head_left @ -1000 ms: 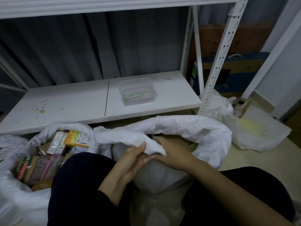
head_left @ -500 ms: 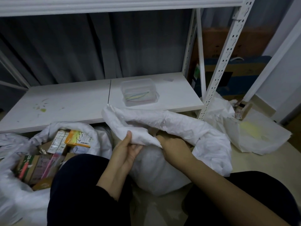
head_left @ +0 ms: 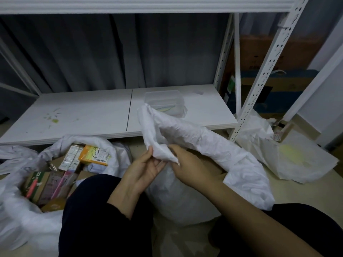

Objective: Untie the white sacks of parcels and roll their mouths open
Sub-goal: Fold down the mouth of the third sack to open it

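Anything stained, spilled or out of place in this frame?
Yes. Greenish splatter marks stain the left part of the white shelf board, and a yellow blotch marks the flat white sack lying on the floor right of the rack post.

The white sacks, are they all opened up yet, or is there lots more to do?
Done: the left sack sits with its mouth rolled open, parcels showing. In hand: the left hand and right hand hold up the mouth edge of the middle sack, untied but not rolled. Left: rolling that mouth down. The right sack by the shelf post lies slumped; I cannot tell if it needs opening.
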